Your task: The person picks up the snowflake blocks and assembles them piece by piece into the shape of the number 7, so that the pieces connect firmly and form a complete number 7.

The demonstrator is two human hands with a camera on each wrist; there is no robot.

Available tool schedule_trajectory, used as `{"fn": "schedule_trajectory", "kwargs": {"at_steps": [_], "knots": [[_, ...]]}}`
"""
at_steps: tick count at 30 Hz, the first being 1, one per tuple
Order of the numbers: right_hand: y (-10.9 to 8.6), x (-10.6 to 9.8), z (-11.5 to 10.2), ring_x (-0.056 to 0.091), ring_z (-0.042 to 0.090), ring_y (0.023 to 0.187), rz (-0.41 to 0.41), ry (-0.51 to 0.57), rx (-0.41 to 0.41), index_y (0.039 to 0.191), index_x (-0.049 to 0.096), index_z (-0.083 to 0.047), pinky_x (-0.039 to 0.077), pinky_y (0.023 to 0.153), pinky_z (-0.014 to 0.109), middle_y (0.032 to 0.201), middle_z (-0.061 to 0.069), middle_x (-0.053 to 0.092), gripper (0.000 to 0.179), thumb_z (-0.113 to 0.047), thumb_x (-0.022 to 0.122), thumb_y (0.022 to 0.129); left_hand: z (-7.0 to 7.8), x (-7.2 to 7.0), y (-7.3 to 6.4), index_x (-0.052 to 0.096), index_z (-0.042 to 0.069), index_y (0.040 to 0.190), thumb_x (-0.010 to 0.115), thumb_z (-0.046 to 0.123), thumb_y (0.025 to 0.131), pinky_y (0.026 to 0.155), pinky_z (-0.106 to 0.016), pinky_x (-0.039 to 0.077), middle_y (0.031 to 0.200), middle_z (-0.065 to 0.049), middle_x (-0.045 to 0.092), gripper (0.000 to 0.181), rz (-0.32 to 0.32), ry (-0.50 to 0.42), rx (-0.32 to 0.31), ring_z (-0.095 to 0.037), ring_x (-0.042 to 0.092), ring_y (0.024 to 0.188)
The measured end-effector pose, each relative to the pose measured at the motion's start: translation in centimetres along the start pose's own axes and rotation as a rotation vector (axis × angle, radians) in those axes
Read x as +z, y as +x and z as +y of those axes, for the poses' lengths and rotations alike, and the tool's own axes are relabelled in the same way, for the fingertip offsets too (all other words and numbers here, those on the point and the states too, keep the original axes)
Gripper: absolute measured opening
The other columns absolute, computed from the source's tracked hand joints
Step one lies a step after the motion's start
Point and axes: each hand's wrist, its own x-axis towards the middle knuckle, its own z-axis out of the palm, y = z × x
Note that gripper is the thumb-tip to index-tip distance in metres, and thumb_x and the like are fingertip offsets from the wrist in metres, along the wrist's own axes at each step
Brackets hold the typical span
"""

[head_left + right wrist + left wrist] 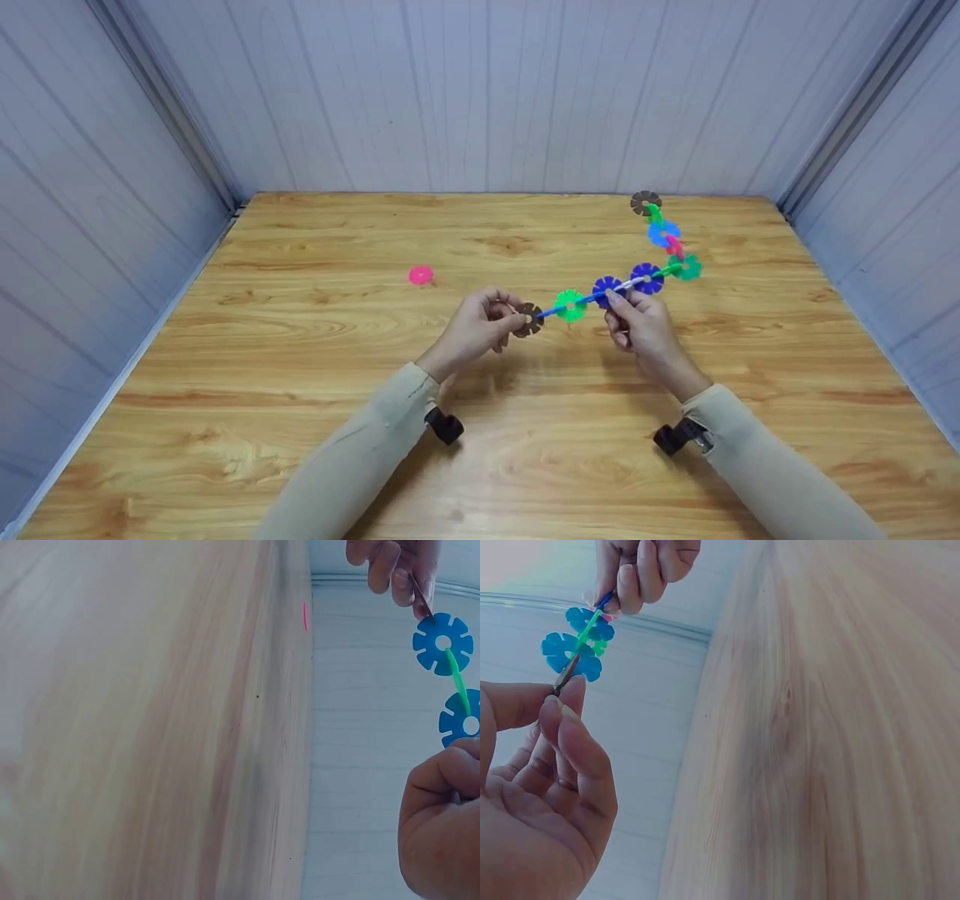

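Note:
A chain of interlocked notched plastic discs stretches between both hands, above the table. At its near left end, my left hand (478, 326) pinches a brown disc (532, 320) between thumb and fingers. An edge-on blue disc (553, 310) links that brown one to a bright green disc (571, 306). Further along, my right hand (651, 334) pinches a dark blue disc (607, 284). Beyond it the chain runs through another dark blue disc (649, 271) and a teal-green disc (688, 268), then bends back past a light blue disc (660, 233) to a brown end disc (643, 202).
A single pink disc (421, 275) lies on the wooden table (337, 240), left of the hands. Pale panelled walls (450, 97) enclose the table at the back and both sides. Black wrist cameras (448, 427) sit at the cuffs.

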Motion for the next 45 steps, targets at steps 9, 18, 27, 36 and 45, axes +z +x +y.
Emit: {"fn": "schedule_trajectory", "kwargs": {"at_steps": [9, 18, 27, 36, 45], "knots": [[0.1, 0.7, 0.2, 0.037, 0.005, 0.039, 0.007, 0.026, -0.013, 0.079, 0.053, -0.001, 0.025, 0.038, 0.017, 0.058, 0.002, 0.049, 0.028, -0.009, 0.047, 0.105, 0.3, 0.5, -0.2, 0.058, -0.005, 0.102, 0.066, -0.006, 0.09, 0.047, -0.023, 0.05, 0.077, -0.006, 0.062, 0.014, 0.065, -0.035, -0.013, -0.012, 0.053, 0.054], [0.3, 1.0, 0.1, 0.035, 0.005, 0.038, 0.011, -0.042, -0.099, 0.077, 0.056, 0.001, 0.023, 0.036, 0.017, 0.055, 0.002, 0.045, 0.028, -0.004, 0.048, 0.103, 0.1, 1.1, 0.1, 0.057, -0.007, 0.097, 0.065, -0.011, 0.089, 0.045, -0.023, 0.049, 0.076, -0.009, 0.063, 0.012, 0.085, -0.103, 0.067, -0.013, 0.054, 0.051], [-0.2, 0.6, 0.7, 0.035, 0.007, 0.039, 0.007, -0.083, -0.07, 0.079, 0.056, 0.008, 0.025, 0.036, 0.018, 0.057, 0.004, 0.045, 0.027, -0.003, 0.049, 0.103, -0.8, 1.4, -0.2, 0.055, -0.004, 0.092, 0.064, -0.013, 0.088, 0.044, -0.022, 0.047, 0.074, -0.008, 0.062, 0.013, 0.078, -0.107, 0.077, -0.013, 0.053, 0.051], [-0.4, -0.4, 0.0, 0.037, 0.006, 0.042, 0.011, -0.105, -0.043, 0.084, 0.055, 0.006, 0.025, 0.039, 0.017, 0.059, 0.004, 0.049, 0.024, -0.008, 0.052, 0.103, -0.9, 1.6, 0.1, 0.058, -0.004, 0.1, 0.068, -0.005, 0.09, 0.047, -0.024, 0.05, 0.075, -0.007, 0.062, 0.014, 0.036, -0.034, 0.031, -0.014, 0.055, 0.056], [0.1, 0.1, -0.1, 0.038, 0.007, 0.043, 0.018, -0.101, -0.065, 0.084, 0.054, 0.004, 0.026, 0.04, 0.018, 0.061, 0.004, 0.05, 0.025, -0.011, 0.052, 0.104, 0.1, -0.5, 0.2, 0.062, -0.003, 0.113, 0.065, 0.001, 0.091, 0.05, -0.03, 0.053, 0.084, -0.011, 0.066, 0.022, 0.016, 0.094, 0.023, -0.021, 0.061, 0.066]]}}
